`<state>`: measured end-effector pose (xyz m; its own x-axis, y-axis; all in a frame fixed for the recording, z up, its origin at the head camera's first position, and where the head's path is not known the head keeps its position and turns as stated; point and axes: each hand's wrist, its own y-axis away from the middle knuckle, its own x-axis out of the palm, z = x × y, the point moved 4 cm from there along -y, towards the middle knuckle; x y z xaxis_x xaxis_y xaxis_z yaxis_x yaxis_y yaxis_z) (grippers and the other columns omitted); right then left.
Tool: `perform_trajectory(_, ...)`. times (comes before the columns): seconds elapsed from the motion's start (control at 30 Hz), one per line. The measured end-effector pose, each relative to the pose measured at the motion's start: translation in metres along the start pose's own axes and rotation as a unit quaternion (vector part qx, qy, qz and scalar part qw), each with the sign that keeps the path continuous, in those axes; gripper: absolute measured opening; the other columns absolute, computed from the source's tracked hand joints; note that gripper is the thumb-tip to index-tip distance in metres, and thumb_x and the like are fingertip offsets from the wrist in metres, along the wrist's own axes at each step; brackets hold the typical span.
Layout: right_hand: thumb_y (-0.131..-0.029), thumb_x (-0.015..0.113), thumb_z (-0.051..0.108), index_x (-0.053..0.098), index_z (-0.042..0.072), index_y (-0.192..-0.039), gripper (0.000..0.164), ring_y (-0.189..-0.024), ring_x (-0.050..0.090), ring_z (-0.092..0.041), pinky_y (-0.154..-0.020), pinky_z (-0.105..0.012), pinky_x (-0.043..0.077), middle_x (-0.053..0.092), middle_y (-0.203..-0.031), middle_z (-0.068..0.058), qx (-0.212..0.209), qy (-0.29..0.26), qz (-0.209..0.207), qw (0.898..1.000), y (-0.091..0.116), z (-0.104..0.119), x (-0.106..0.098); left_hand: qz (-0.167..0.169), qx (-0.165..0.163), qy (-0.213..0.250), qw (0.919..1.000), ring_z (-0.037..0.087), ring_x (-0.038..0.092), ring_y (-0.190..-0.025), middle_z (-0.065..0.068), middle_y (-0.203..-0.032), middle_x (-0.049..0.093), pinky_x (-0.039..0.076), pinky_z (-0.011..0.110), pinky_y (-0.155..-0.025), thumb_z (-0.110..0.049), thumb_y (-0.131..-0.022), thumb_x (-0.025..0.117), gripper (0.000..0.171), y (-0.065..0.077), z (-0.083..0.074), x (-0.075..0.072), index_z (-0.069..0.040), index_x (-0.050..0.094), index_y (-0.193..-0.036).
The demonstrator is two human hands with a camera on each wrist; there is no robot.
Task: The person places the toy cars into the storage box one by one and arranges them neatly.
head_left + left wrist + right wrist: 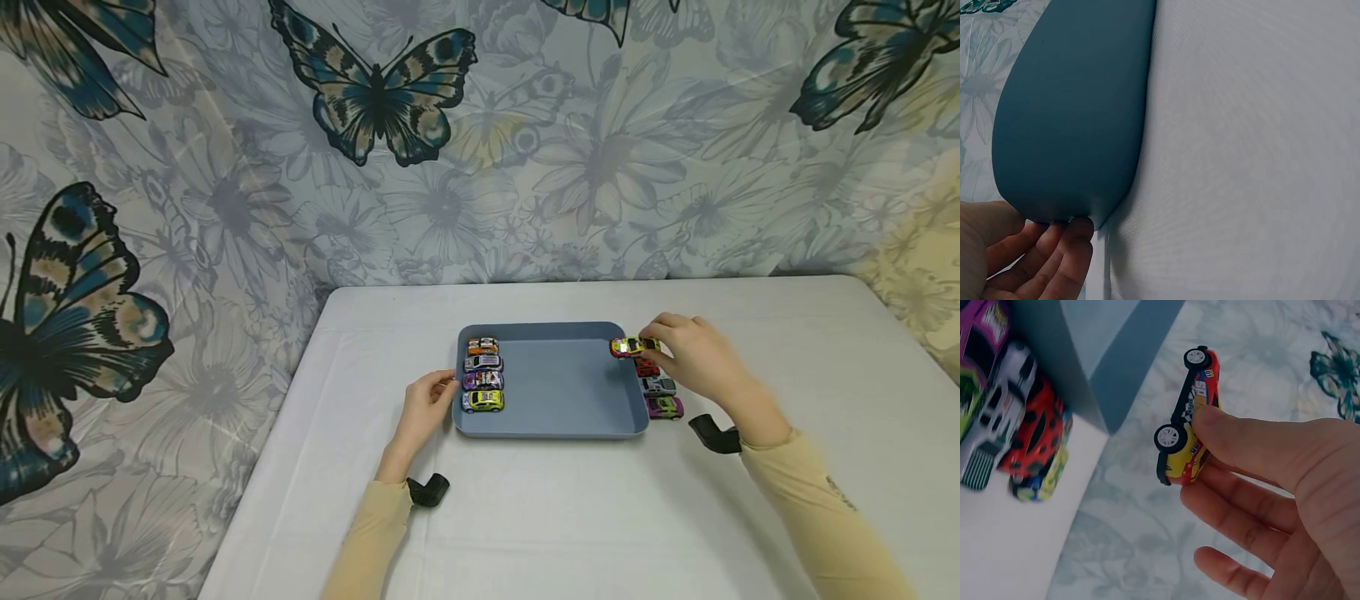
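Above the right rim of a blue-grey tray (562,379), my right hand (693,354) pinches a red-and-yellow toy car (630,347) between thumb and fingers. In the right wrist view, this toy car (1191,419) shows its wheels and a checkered side. At the tray's left end, my left hand (429,408) holds the edge. The left wrist view has the fingers (1069,253) curled against the tray's (1072,112) outer wall. Inside the tray, along its left side, stand an orange toy car (482,346), a silver one (483,363), a purple one (482,381) and a yellow one (483,402).
Just outside the tray's right wall sit a red toy car (647,367), a grey one (657,386) and a purple-green one (664,407). A blue-and-yellow car (1044,481) shows beyond the red one. White cloth covers the table (525,517); a patterned wall (600,183) rises behind.
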<state>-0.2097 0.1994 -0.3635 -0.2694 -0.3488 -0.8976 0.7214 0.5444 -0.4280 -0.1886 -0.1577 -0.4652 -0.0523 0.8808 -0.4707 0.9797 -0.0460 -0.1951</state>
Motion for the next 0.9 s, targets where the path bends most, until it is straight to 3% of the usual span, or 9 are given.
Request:
perform_trajectory(0.33,-0.07,0.08,0.007,0.069,0.003,-0.089,0.023,-0.071,0.059,-0.02,-0.063,-0.04,0.045,0.061,-0.084,-0.006,-0.026,-0.028,0.043,0.998,-0.008,0.031,0.023,0.002,0.002,0.0,1.0,0.021,0.063,-0.08,0.015,-0.096,0.066,0.054,0.026,-0.071,-0.009,-0.091,0.059,0.026,0.0,0.001,-0.001,0.006,0.062,-0.111)
perform_trajectory(0.9,-0.069,0.082,0.012,0.069,0.009,-0.086,0.021,-0.072,0.058,-0.014,-0.066,-0.036,0.047,0.062,-0.083,-0.002,-0.09,-0.066,0.055,0.992,-0.02,0.086,0.061,0.005,-0.011,-0.004,0.9999,0.021,0.063,-0.082,0.014,-0.097,0.065,0.054,0.027,-0.073,-0.01,-0.092,0.059,0.026,0.0,0.002,0.0,0.005,0.063,-0.112)
